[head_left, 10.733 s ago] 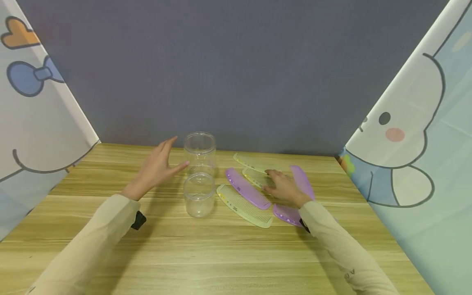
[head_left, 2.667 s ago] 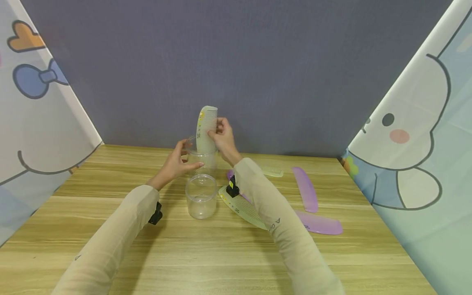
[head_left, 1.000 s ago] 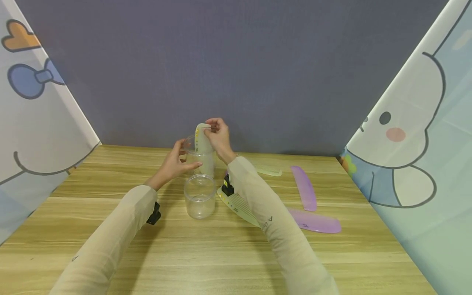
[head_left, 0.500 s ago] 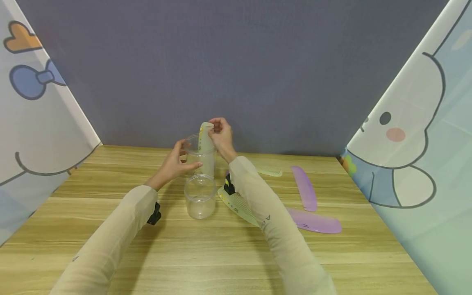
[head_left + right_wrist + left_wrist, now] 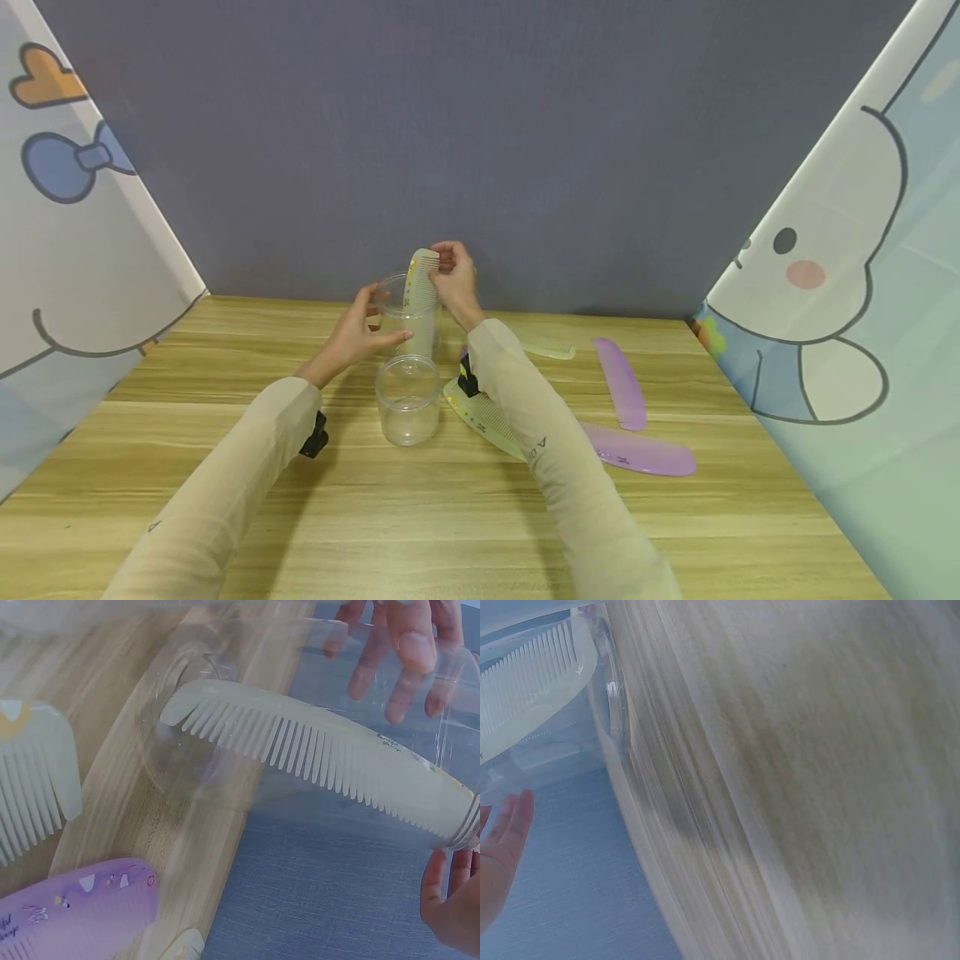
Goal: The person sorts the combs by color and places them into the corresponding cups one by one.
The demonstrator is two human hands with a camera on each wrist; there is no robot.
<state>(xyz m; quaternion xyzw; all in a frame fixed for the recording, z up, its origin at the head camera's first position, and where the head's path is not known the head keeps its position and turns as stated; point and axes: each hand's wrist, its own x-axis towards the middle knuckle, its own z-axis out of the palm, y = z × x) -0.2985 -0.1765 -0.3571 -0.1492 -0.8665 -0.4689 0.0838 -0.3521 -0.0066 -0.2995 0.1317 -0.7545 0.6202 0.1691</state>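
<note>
My left hand [image 5: 352,333] holds the tall clear plastic jar [image 5: 396,310] at the back, with thumb in front and fingers around its left side. In my right hand [image 5: 457,287] is the upper end of a pale green comb [image 5: 422,279], pinched between thumb and fingers. The comb stands nearly upright with its lower part inside that jar and its top above the rim. Through the wall in the right wrist view, the comb [image 5: 322,750] slants across the jar, its far tip close to the bottom. A shorter clear jar [image 5: 408,408] stands in front.
Right of the jars, another green comb [image 5: 487,421] lies partly under the right sleeve. Two purple combs [image 5: 621,383] lie farther right, with a green comb [image 5: 551,347] behind. A purple comb [image 5: 90,900] also shows in the right wrist view. A grey wall [image 5: 480,150] closes the back.
My right hand has left the combs on the table and lowered the green comb into the tall jar. Lately the comb has shifted slightly right and turned, showing more teeth. The left hand keeps still.
</note>
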